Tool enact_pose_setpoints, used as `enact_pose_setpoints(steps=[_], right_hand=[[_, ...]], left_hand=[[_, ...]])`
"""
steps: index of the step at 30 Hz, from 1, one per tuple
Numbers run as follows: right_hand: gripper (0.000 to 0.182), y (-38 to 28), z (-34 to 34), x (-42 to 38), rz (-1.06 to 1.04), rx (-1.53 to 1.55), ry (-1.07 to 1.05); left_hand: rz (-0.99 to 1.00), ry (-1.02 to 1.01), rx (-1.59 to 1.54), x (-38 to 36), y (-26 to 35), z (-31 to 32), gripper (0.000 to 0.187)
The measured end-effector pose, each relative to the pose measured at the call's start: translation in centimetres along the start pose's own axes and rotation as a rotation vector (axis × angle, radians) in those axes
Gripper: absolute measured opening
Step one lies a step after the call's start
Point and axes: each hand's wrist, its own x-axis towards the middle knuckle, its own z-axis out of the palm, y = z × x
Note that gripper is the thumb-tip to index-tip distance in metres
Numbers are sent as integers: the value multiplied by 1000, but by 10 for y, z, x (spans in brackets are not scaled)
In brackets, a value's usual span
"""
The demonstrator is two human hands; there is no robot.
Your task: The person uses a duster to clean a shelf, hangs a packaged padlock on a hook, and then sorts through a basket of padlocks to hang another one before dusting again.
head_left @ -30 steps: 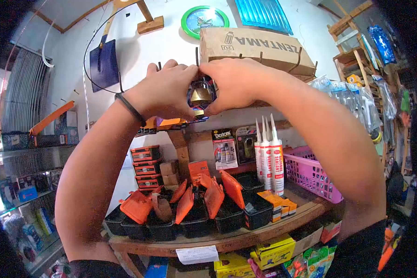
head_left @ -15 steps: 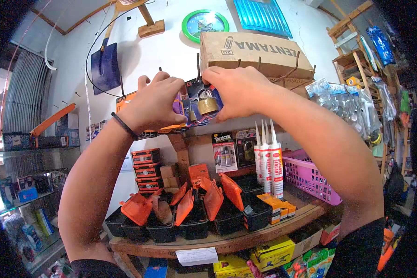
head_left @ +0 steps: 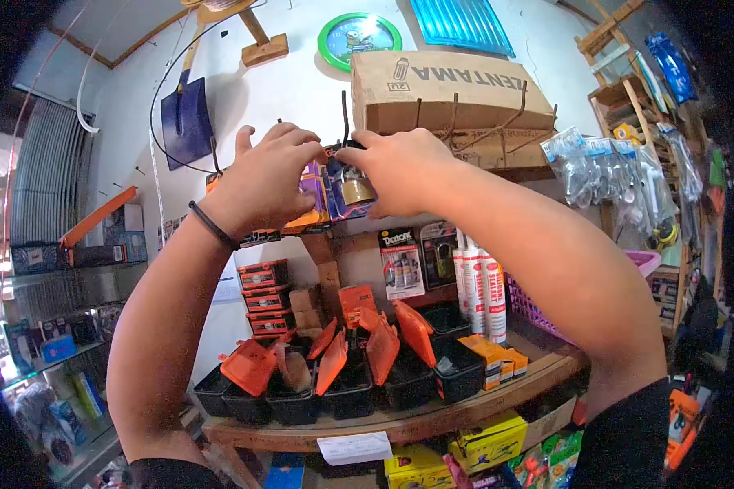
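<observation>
A brass padlock (head_left: 356, 191) on a dark blister card hangs at a metal hook, high in the middle. My right hand (head_left: 408, 173) grips this card at its right edge, fingers on top and thumb lower down. My left hand (head_left: 269, 181), with a black band at the wrist, is curled around the purple-and-orange packs (head_left: 314, 191) just left of the padlock. Its fingers reach over their top edge, the thumb is near their front, and one finger sticks up. The far sides of both hands are hidden.
Below is a wooden shelf (head_left: 326, 430) bearing black bins with orange lids (head_left: 332, 362), silicone sealant tubes (head_left: 495, 297) and a pink basket (head_left: 538, 310). A Zentama carton (head_left: 457, 90) lies behind bare hooks. Bagged goods (head_left: 595, 167) hang right; glass shelves (head_left: 57, 371) stand left.
Both hands and the padlock card have shifted slightly left and down, closer to the hook. My left thumb has drawn back, and more of the purple-and-orange packs shows.
</observation>
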Motion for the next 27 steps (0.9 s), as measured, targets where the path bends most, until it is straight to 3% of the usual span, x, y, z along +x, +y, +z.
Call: enact_pose_setpoints(steps=[10,12,13,15,24,27], right_hand=[[70,-11,62,27,107,66,9],[38,-16,74,27,167,157,137],[38,-18,79,27,167,159,135],[68,-18,83,27,174,171,106],[64,-26,75,-8,168,212,134],[62,-35,65,-44,-11,278,79]], left_hand=[[67,-73,193,-8,-1,25,40],[69,-83,204,-8,-1,24,41],[69,-88,215,-9,-1,24,42],[55,-97,178,-11,2,19,42],[68,-76,10,-26,22,-15,37],[6,-134,-105,-36,40,-27,36]])
